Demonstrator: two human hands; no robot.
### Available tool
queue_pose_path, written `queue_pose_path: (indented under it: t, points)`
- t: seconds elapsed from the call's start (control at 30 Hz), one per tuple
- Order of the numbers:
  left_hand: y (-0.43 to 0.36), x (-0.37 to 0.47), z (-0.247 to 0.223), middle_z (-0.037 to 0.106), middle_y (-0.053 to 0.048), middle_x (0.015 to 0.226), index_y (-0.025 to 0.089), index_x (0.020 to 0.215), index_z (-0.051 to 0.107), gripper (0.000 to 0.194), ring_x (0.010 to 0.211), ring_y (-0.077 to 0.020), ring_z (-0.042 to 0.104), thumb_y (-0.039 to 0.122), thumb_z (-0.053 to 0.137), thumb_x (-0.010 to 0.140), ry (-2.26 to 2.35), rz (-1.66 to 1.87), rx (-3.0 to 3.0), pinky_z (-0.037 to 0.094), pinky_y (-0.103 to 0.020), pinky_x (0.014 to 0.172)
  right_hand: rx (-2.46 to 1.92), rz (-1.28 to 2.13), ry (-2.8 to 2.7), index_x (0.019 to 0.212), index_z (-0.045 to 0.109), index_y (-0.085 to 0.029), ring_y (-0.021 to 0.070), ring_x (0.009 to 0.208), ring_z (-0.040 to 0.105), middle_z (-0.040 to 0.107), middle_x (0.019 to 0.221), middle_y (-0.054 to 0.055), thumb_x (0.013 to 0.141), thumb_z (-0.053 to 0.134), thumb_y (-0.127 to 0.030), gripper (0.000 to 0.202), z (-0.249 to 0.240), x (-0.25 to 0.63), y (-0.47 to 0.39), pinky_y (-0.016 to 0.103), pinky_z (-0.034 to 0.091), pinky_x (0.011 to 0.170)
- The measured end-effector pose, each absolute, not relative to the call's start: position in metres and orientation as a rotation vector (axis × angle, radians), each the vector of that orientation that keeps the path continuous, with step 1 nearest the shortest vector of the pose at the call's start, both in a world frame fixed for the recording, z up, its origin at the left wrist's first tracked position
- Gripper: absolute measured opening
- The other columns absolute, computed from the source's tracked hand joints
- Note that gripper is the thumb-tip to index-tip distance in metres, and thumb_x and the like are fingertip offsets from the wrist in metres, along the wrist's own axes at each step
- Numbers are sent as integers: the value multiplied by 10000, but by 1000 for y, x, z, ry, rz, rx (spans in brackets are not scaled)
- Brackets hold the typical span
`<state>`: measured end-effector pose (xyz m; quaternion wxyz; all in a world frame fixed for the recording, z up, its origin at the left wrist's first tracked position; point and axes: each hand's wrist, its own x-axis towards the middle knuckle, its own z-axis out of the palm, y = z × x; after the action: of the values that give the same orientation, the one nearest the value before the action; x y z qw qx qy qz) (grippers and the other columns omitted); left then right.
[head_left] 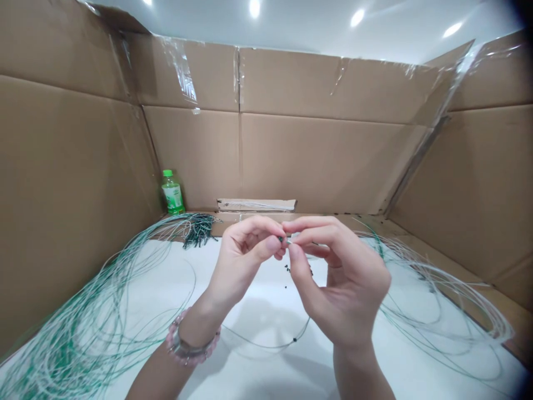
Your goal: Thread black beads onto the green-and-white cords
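My left hand (245, 253) and my right hand (337, 266) meet in the middle of the head view, above the white surface. Thumb and fingertips of the left are pinched on a tiny dark-green piece (281, 239), mostly covered by the fingers. The right pinches a thin green wire (290, 243) right beside it; the fingertips of both hands nearly touch. Below them a thin wire (266, 346) hangs or lies in a curve, with a small black piece (295, 339) on it. Several tiny black bits (286, 268) are scattered on the white surface (250, 378) behind the hands.
A big tangle of green and white wires (95, 311) covers the left side, its dark ends bunched (200, 230) at the back. More looped wires (449, 300) lie at right. A green bottle (172, 193) stands in the back left corner. Cardboard walls (316, 155) enclose the surface.
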<state>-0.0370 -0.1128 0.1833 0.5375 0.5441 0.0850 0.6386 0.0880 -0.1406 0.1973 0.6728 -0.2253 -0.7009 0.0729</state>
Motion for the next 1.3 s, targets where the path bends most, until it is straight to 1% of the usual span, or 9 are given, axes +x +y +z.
queue_pose_path:
  t: [0.2, 0.33, 0.43, 0.5, 0.67, 0.83, 0.93, 1.13, 1.3]
  points:
    - [-116, -34, 186, 637, 40, 693, 212, 729, 687, 94, 576, -24, 570, 260, 768, 730, 179, 1482, 1215, 488, -95, 565, -501, 171, -1568, 811, 633, -153, 136, 804, 651, 673, 878, 32, 693, 635, 44, 230, 197, 88, -142, 237, 599, 640]
    - [-120, -29, 188, 586, 45, 653, 197, 674, 646, 195, 526, -18, 497, 317, 799, 687, 174, 1426, 1102, 474, -109, 560, -501, 166, -1570, 810, 646, -162, 135, 810, 652, 678, 888, 22, 679, 644, 51, 250, 197, 89, -143, 251, 597, 680]
    - [-123, -27, 188, 539, 47, 620, 189, 653, 621, 234, 502, -21, 440, 333, 803, 681, 158, 1368, 1026, 468, -120, 555, -503, 149, -1565, 802, 648, -165, 129, 794, 654, 679, 878, 18, 677, 649, 51, 249, 197, 88, -144, 237, 585, 647]
    - [-125, -26, 188, 526, 45, 614, 183, 647, 615, 246, 517, -29, 449, 327, 814, 665, 157, 1348, 976, 463, -121, 544, -501, 127, -1562, 789, 644, -162, 128, 780, 657, 679, 870, 19, 680, 649, 47, 236, 198, 88, -145, 235, 572, 633]
    - [-125, -24, 187, 521, 50, 614, 170, 654, 608, 240, 511, -23, 448, 301, 807, 680, 118, 1317, 931, 452, -119, 527, -511, 103, -1556, 776, 644, -158, 120, 776, 659, 686, 851, 9, 684, 647, 51, 228, 199, 87, -146, 232, 540, 633]
    - [-125, -24, 186, 486, 61, 588, 172, 665, 596, 238, 501, -16, 436, 308, 785, 710, 103, 1329, 962, 454, -108, 533, -512, 102, -1552, 769, 646, -167, 120, 759, 659, 688, 831, 1, 687, 650, 44, 227, 199, 88, -148, 240, 540, 628]
    - [-126, -24, 186, 498, 57, 604, 170, 666, 610, 213, 523, -13, 460, 290, 777, 722, 83, 1316, 941, 453, -96, 534, -525, 98, -1553, 775, 651, -180, 132, 745, 662, 691, 833, 3, 697, 648, 30, 224, 199, 88, -149, 258, 545, 614]
    - [-126, -22, 188, 521, 53, 615, 176, 648, 644, 179, 527, -13, 462, 260, 793, 701, 77, 1314, 926, 455, -99, 537, -538, 106, -1550, 789, 664, -189, 139, 762, 664, 697, 851, 5, 699, 653, 24, 231, 198, 88, -147, 267, 553, 619]
    - [-122, -24, 185, 546, 48, 627, 195, 651, 660, 194, 525, -23, 473, 306, 818, 662, 167, 1426, 984, 461, -121, 553, -565, 62, -1564, 796, 669, -204, 142, 765, 667, 704, 859, 5, 747, 660, -14, 196, 197, 90, -146, 272, 571, 642]
